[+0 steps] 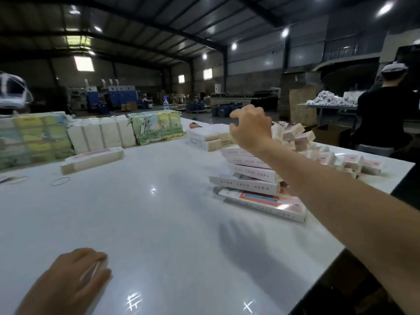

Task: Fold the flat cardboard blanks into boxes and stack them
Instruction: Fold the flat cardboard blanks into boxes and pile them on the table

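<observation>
**Hands over the white tabletop, with a stack of folded boxes at the right**

The right hand (250, 128) is raised above the stack of folded boxes (252, 176), arm reaching from the near right toward the far middle. Its fingers are loosely curled and spread, and nothing is seen in the grip. The left hand (75, 278) lies palm down on the white tabletop (159, 223) at the near left, fingers extended and pressing flat on a thin, pale piece that is too blurred to identify.

The stack consists of long white-and-pink boxes laid one on another, slightly askew, on the right part of the tabletop. Beyond it, toward the far right, a loose heap of smaller pink-and-white boxes (302, 142) spreads along the tabletop edge. A bundle of flat blanks (91, 160) lies at the left middle, well apart from the stack, with two rubber bands (60, 181) near it on the tabletop.

Along the far edge stand wrapped packs with green and yellow printing (34, 139), plain white packs (102, 133) and another printed pack (159, 127). At the far right, a person in a black top (384, 114) stands at another table.
</observation>
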`<state>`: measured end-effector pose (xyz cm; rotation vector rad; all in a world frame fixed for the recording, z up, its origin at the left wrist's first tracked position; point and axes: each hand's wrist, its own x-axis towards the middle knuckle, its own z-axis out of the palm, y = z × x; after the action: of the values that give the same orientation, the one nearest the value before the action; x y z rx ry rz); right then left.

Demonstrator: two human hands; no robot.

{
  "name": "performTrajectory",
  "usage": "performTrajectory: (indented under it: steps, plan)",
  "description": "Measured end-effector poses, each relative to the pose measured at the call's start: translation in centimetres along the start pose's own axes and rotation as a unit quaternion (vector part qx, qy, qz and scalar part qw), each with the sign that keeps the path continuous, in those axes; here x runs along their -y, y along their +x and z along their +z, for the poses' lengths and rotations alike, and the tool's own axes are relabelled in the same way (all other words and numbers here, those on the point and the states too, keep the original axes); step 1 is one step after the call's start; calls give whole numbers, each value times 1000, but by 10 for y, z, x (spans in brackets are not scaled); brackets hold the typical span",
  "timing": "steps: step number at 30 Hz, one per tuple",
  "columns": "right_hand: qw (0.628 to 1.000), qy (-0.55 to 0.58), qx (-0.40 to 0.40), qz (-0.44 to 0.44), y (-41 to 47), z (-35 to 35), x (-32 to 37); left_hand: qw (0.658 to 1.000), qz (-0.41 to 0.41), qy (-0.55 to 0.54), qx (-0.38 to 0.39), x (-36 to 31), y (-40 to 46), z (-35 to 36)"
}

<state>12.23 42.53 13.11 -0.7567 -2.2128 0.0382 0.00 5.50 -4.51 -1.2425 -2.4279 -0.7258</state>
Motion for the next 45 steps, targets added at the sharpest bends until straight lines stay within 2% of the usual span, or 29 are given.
performTrajectory:
  steps: [2,4,7,9,12,16,19,21,23,25,28,31,34,36,39,40,42,45]
  plan:
    - [992,89,29,-83,-30,8,55,998,-58,-2,3,-5,2,-1]
    - [970,159,99,-156,-75,27,104,997,-74,10,22,-14,-2,-6]
    - [941,137,222,-214,-146,65,150,996,-83,9,26,-19,-8,-8]
    - [929,93,273,-231,-178,90,158,996,-92,-7,15,-14,-11,-9]
    - [926,84,271,-249,-195,109,155,996,-90,-26,14,-13,-15,-10]
    - [927,123,259,-240,-195,114,149,980,-172,-84,49,0,-3,-31]
    - [929,124,251,-241,-197,116,149,966,-257,-10,39,51,11,-78]
    - [932,129,244,-236,-198,116,151,935,-343,91,13,96,11,-117]
    - [935,132,239,-228,-198,116,153,880,-440,181,2,138,-1,-151]
    - [937,132,234,-221,-198,116,156,827,-512,228,41,172,-18,-172]
    - [938,126,242,-216,-197,116,160,794,-550,241,91,206,-32,-184]
    - [937,125,250,-211,-195,114,161,814,-530,222,78,219,-29,-191]
    - [936,127,255,-207,-195,112,161,837,-496,229,11,222,-29,-189]
    - [936,129,254,-207,-196,113,162,831,-487,270,-27,221,-31,-183]
    - [937,143,242,-206,-197,113,161,809,-439,385,-73,215,-30,-176]
    - [938,142,240,-207,-198,113,161,816,-418,387,-95,211,-29,-177]
    - [938,132,241,-213,-198,112,161,861,-393,299,-117,198,-22,-179]
    - [935,112,248,-227,-197,113,161,926,-341,126,-100,164,-5,-175]
